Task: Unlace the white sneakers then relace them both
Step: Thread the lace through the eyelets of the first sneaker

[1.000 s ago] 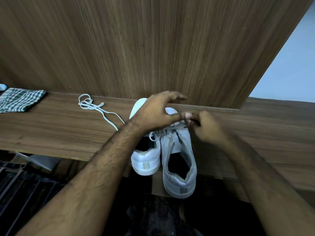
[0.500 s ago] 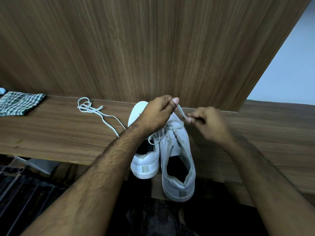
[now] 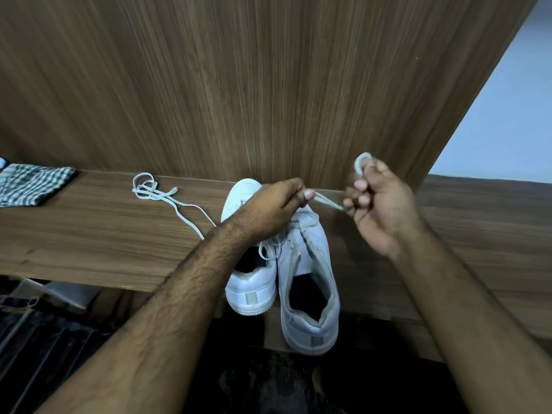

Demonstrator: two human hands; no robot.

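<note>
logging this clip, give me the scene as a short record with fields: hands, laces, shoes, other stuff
left hand: pinches the lace in hand above the right sneaker
right hand: grips the same lace, a loop showing above its fingers
left sneaker: beside the other, heel past the shelf edge
loose lace: lies on the shelf, left of the shoes
checked cloth: far left on the shelf

two white sneakers side by side, heels overhanging the ledge — one lace stretched taut, another lace loose at left.
</note>
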